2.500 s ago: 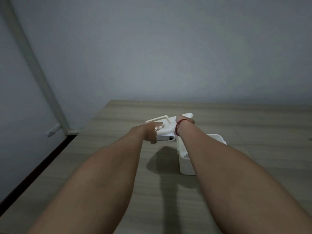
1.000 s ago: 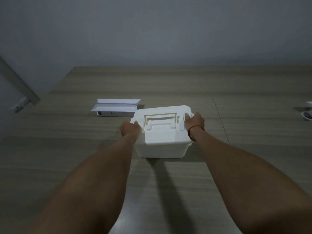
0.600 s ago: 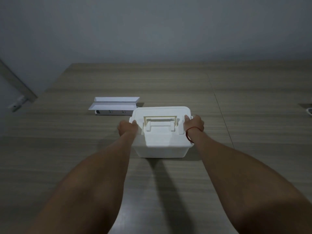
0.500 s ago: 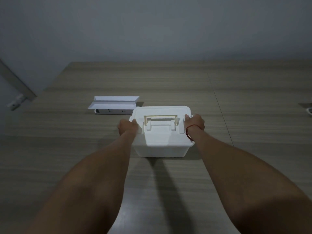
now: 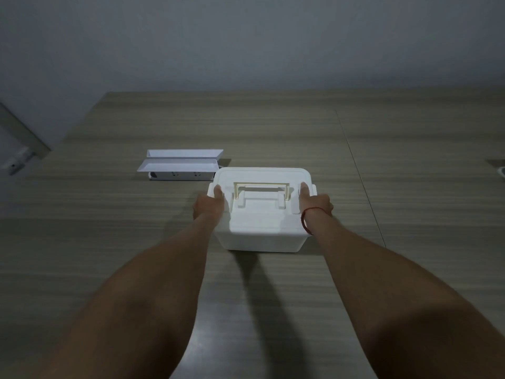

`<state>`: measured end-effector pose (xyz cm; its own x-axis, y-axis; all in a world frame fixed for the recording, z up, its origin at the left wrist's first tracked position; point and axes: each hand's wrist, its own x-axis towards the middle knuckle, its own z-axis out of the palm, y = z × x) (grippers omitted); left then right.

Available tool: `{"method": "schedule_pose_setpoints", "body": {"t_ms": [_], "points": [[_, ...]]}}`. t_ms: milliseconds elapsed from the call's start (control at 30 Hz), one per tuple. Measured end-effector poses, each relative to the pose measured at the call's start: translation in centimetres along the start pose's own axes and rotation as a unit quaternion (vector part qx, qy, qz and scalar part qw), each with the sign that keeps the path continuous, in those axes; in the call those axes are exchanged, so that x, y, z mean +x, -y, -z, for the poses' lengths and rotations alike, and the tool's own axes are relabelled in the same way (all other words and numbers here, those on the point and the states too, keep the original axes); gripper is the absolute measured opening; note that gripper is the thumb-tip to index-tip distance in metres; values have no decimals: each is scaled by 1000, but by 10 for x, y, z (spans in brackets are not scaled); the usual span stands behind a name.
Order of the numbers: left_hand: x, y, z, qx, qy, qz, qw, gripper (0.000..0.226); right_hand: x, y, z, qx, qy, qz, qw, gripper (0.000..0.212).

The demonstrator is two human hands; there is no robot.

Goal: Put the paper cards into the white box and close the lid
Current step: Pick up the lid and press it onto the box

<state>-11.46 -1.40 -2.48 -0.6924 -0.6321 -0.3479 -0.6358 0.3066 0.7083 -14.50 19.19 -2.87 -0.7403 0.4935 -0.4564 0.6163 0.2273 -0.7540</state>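
Observation:
The white box (image 5: 261, 239) stands on the wooden table with its lid (image 5: 262, 176) down flat on top; a cream handle (image 5: 261, 187) lies across the lid. My left hand (image 5: 209, 206) grips the box's left side, thumb on the lid's edge. My right hand (image 5: 315, 205), with a red string at the wrist, grips the right side the same way. No paper cards show outside the box; its inside is hidden.
A white power strip under two long white trays (image 5: 179, 166) lies just behind and left of the box. The table (image 5: 273, 127) stretches far and right, with a seam running down its right part. A small white object (image 5: 501, 172) sits at the right edge.
Earlier the lid was held above the open box; now it sits on the box. Over the last second my hands have stayed on the box's two sides, barely moving.

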Motion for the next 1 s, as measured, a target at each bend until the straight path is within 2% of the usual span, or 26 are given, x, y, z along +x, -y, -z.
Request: {"method": "schedule_pose_setpoints", "body": {"t_ms": [100,167,233,300,400,567,700,1000], "points": [[5,1,3,-50,20,47,997,78,4,-2,3,27,21,-16,999,72],[8,3,5,-85,14,70,994,83,7,-4,8,85,56,-42,994,78],[11,6,4,-55,-15,35,998,76,9,-6,11,134,74,-74,985,91],[8,9,4,-10,-66,-25,997,66,8,-6,11,124,50,-72,988,93],[2,13,4,30,-123,-69,989,66,4,-5,5,61,-18,-32,997,86],[7,13,-2,3,-73,-86,994,55,-3,-9,8,-43,-96,52,993,70],[9,15,-4,-12,-95,-132,987,44,-4,-15,7,-58,-122,100,986,61],[4,10,-4,41,-131,-194,971,42,-11,-12,-2,-119,-137,157,971,41]]}}
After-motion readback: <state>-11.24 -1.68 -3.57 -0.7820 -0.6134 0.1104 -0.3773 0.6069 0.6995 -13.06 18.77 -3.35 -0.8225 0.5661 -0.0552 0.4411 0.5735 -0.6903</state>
